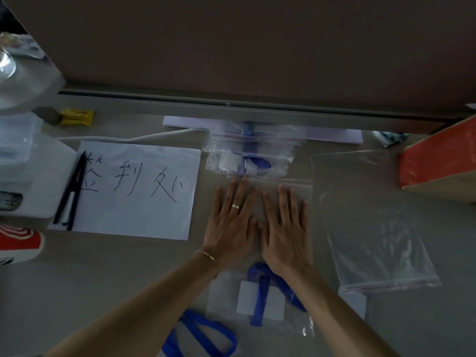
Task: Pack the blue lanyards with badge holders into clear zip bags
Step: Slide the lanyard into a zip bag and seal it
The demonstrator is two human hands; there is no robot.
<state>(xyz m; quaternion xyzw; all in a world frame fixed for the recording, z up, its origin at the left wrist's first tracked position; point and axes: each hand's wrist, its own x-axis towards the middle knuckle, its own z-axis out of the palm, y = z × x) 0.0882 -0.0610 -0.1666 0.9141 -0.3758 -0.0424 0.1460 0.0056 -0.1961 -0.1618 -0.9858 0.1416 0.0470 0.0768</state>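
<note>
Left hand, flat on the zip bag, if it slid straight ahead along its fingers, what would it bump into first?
Probably the packed zip bags stacked just beyond the left hand; its fingertips already nearly reach their near edge.

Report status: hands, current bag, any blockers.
Left hand and right hand flat, pressing zip bag. Lanyard with badge holder inside. Loose lanyard near front edge, unpacked. No blockers seen.
</note>
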